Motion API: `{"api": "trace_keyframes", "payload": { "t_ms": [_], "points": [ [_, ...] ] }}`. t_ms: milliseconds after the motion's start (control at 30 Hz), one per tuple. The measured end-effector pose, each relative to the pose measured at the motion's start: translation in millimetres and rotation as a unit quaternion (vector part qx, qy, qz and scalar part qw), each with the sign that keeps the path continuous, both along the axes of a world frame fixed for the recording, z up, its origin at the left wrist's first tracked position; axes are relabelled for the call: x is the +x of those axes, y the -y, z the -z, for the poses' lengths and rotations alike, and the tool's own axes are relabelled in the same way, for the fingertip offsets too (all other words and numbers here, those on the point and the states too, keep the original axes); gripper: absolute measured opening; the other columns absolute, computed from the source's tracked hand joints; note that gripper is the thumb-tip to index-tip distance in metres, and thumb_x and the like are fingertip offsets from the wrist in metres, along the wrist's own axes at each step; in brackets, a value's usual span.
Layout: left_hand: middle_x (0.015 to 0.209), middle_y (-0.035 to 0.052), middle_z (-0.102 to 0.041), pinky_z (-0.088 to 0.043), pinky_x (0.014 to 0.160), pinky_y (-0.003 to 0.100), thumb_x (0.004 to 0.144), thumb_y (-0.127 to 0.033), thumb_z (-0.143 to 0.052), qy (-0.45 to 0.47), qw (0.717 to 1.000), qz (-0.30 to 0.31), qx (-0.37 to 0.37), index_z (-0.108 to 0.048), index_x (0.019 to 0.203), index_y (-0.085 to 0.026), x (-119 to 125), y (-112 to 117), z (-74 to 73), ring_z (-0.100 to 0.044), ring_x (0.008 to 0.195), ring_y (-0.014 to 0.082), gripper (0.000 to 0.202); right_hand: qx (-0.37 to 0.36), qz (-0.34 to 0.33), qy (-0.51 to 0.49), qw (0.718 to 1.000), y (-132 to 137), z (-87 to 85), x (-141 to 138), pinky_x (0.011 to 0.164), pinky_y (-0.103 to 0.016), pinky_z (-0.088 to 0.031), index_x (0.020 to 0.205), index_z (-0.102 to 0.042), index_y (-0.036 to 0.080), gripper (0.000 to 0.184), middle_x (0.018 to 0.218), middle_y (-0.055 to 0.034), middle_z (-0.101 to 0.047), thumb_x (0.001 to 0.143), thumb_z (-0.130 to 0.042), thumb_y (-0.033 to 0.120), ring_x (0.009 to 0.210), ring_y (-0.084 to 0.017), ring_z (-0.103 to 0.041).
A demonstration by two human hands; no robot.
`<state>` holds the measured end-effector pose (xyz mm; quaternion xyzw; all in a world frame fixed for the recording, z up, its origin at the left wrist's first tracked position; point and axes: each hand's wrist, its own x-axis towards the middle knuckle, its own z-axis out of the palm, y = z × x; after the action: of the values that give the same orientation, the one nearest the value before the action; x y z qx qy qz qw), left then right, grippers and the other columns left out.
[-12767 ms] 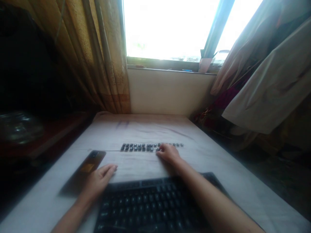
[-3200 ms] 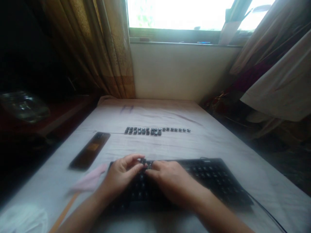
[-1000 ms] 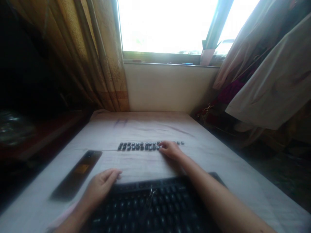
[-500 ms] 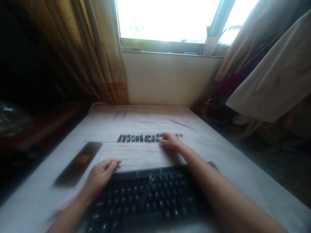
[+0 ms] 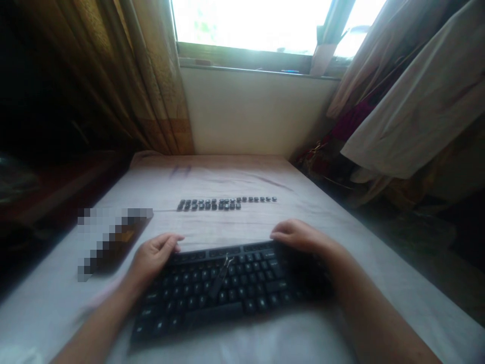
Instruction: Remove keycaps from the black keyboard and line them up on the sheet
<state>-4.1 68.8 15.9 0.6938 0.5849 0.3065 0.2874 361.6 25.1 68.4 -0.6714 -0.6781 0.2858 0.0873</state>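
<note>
A black keyboard lies on the pale cloth between my hands. On its keys rests a dark-handled tool with thin wire prongs, like a keycap puller. My left hand is closed by the keyboard's upper left corner, thumb against curled fingers; its contents are hidden. My right hand is over the upper right edge, fingers bunched and pointing left; what they hold, if anything, does not show. The forearm and hand cover part of the right-hand keys. Beyond the keyboard, loose keycaps form two rows, the back one reaching farther right.
A dark phone-like object, partly pixelated, lies on the left of the cloth-covered surface. Behind stand a wall and a bright window. A gold curtain hangs on the left, hanging cloths on the right.
My right hand has drawn back from the keycap rows to the keyboard's upper right edge, uncovering the rows' right end. My left hand stays by the upper left corner. The view has shifted slightly.
</note>
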Motion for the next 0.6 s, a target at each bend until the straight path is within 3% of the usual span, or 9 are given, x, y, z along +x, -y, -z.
{"api": "trace_keyframes", "payload": {
  "t_ms": [300, 433, 500, 600],
  "points": [
    [0.067, -0.0004, -0.072, -0.049, 0.071, 0.026, 0.077, -0.058, -0.049, -0.002, 1.0, 0.001, 0.02, -0.074, 0.088, -0.02, -1.3, -0.2, 2.8, -0.066, 0.071, 0.0208, 0.046, 0.001, -0.018, 0.066, 0.998, 6.5, -8.2, -6.3, 0.066, -0.026, -0.044, 0.083, -0.076, 0.018, 0.021, 0.083, -0.0056, -0.074, 0.084, -0.055, 0.025, 0.075, -0.02, -0.065],
    [0.071, -0.0003, -0.073, -0.048, 0.076, 0.025, 0.079, -0.056, -0.05, 0.004, 0.999, 0.011, 0.031, -0.074, 0.084, -0.021, -1.7, 0.8, 3.6, -0.066, 0.073, 0.02, 0.043, 0.109, -0.039, 0.115, 0.987, 11.5, -13.2, -30.0, 0.07, -0.029, -0.044, 0.086, -0.075, 0.02, 0.022, 0.087, -0.008, -0.074, 0.086, -0.054, 0.025, 0.08, -0.023, -0.065],
    [0.07, -0.0005, -0.073, -0.048, 0.075, 0.026, 0.08, -0.055, -0.05, 0.006, 0.999, 0.012, 0.032, -0.074, 0.085, -0.02, -1.6, 1.7, 3.1, -0.066, 0.073, 0.0198, 0.043, 0.17, -0.078, 0.108, 0.976, 18.0, -14.5, -53.8, 0.074, -0.03, -0.044, 0.092, -0.074, 0.022, 0.022, 0.096, -0.0081, -0.072, 0.088, -0.052, 0.023, 0.086, -0.023, -0.065],
    [0.07, -0.0004, -0.072, -0.048, 0.073, 0.026, 0.081, -0.055, -0.049, 0.014, 0.999, 0.017, 0.034, -0.073, 0.086, -0.019, -1.1, 2.7, 2.4, -0.067, 0.075, 0.0201, 0.043, 0.237, -0.212, 0.066, 0.946, 33.2, -15.0, -93.6, 0.069, -0.025, -0.044, 0.101, -0.07, 0.025, 0.028, 0.103, -0.0045, -0.069, 0.086, -0.049, 0.013, 0.081, -0.017, -0.064]
  ]
}}
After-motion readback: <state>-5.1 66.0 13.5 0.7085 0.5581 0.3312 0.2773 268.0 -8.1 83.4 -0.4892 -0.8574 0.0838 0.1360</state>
